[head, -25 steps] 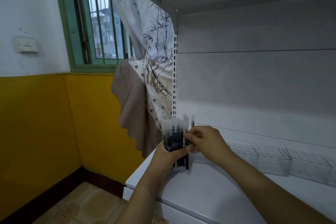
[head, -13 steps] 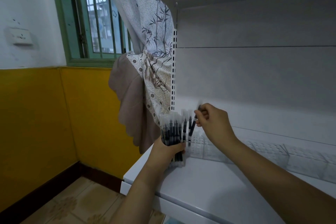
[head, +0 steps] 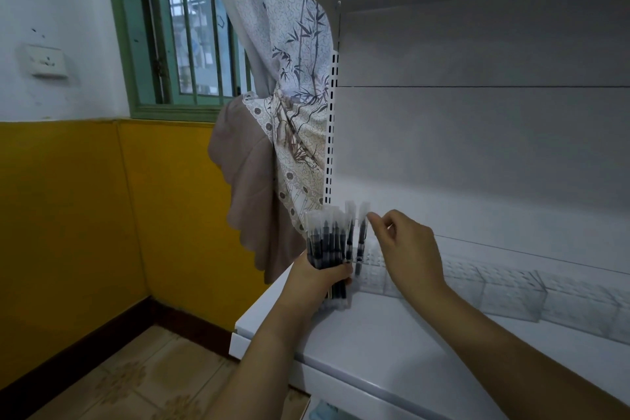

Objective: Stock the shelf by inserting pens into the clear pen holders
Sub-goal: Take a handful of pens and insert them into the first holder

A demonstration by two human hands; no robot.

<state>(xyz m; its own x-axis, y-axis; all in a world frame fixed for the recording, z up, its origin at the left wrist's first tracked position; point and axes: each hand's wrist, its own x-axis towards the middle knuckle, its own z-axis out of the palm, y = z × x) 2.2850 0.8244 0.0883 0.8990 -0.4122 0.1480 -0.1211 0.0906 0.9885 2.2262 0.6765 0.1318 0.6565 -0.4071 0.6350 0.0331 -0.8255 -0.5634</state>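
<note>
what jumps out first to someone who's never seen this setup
The left hand grips a thick bundle of dark pens upright at the shelf's left end, while the right hand pinches the clear cap of a pen standing in the clear pen holders along the back of the white shelf. Behind, a bamboo-print curtain hangs by a green-framed window above a yellow wall.

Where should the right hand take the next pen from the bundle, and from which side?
Pinch the clear cap end of an outer pen in the bundle, coming from the right: the caps stand free above the left hand, whose grip covers the barrels.
</note>
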